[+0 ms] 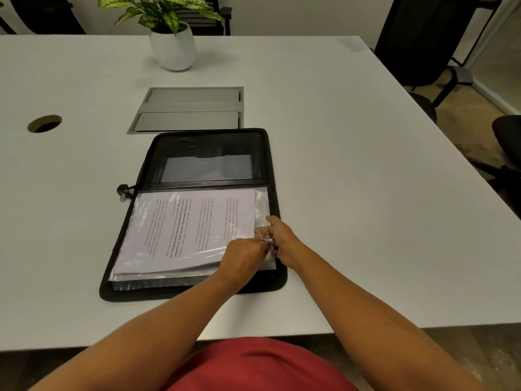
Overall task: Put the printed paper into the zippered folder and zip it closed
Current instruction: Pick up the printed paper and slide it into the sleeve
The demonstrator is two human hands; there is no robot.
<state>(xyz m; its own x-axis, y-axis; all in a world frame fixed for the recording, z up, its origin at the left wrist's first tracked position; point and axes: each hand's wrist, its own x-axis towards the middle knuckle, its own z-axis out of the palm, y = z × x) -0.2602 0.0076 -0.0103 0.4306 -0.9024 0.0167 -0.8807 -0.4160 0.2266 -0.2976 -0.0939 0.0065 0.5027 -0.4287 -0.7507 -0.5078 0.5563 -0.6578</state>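
Printed paper's [186, 230] text too small to read; left hand's [244, 253] fingers hidden.

A potted plant [172, 29] stands at the white table's [352, 153] far edge, near a grey hatch [189, 110], perhaps for cables.

The folder [197, 213] is black, with a zipper round its edge, and lies fully open and flat on the counter. Its far half shows a clear pocket. The near half carries a stack of clear sleeves. The paper [191, 230], white with lines of print running sideways, lies flat on that stack, apparently under the top sleeve.
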